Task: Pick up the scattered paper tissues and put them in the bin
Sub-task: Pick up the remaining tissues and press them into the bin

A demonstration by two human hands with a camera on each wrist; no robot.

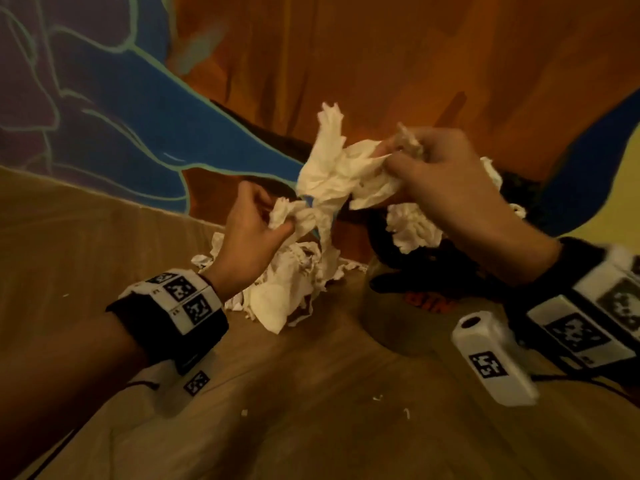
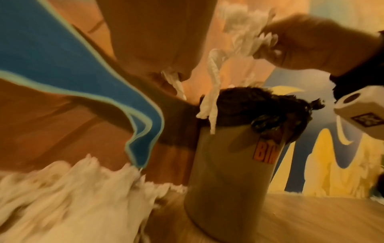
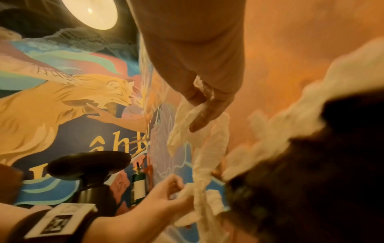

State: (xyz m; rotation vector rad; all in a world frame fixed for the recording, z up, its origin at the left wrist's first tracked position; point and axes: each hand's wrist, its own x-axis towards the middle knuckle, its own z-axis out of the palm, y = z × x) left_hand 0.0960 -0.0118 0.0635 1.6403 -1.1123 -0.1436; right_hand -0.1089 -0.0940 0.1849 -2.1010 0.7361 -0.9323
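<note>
Head view: right hand (image 1: 446, 181), left hand (image 1: 249, 237) both pinching tissues (image 1: 329, 174).

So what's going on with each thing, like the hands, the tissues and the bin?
Left hand: fingers pinching the lower end of a twisted white paper tissue.
Right hand: gripping that tissue's upper end, above the bin.
Pile of crumpled white tissues: lying on the wooden floor, not yet picked up.
Grey round bin with black liner: upright, open, tissues already inside.
</note>
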